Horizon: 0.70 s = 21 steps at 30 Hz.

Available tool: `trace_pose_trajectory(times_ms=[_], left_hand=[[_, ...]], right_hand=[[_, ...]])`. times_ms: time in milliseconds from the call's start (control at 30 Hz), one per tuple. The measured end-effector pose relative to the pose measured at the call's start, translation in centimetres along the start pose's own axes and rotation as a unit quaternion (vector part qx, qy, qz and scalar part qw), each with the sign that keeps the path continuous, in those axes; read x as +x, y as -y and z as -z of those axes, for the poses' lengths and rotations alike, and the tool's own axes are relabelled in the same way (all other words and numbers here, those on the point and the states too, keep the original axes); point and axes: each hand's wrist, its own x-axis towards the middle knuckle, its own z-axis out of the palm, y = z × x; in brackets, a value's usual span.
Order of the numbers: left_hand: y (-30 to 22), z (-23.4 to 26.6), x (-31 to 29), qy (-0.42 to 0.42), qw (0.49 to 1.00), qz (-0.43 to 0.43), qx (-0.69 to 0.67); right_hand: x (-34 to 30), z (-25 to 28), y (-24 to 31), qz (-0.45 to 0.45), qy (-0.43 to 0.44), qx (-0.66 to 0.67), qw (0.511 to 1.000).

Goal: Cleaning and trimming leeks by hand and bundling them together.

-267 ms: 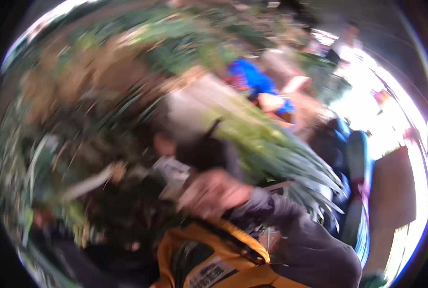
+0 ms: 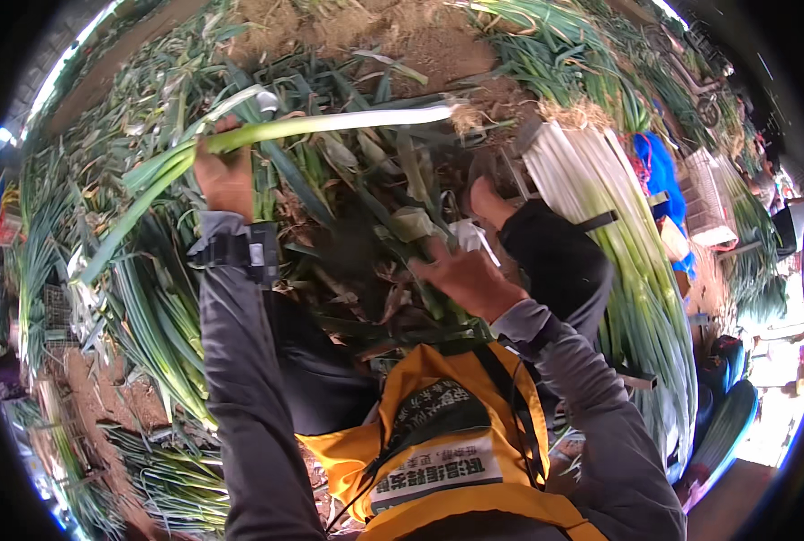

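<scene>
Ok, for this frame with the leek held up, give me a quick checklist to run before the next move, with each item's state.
1. Left hand has a closed grip on the leek, at its green part: ok.
2. Leek lifted off the pile of trimmings, white shaft and root end out to the right: ok.
3. Right hand free to work: cannot tell; its fingers curl near a pale scrap, and whether they hold it is unclear.
4. Stack of cleaned leeks on the right within view: ok.
5. Outer skin fully stripped from the held leek: cannot tell.
</scene>
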Motion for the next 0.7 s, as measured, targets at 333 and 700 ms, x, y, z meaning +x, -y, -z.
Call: trace_pose_trajectory(times_ms=[333, 700], left_hand=[[1.8, -4.3, -9.1, 0.017, 0.997, 0.069, -0.031], [7.8, -6.2, -15.8, 0.144, 0.941, 0.274, 0.133]], right_hand=[[13.3, 5.6, 5.4, -0.106, -0.217, 0.724, 0.646], [14.1, 7.7, 2.6, -0.029, -0.310, 0.825, 0.471]])
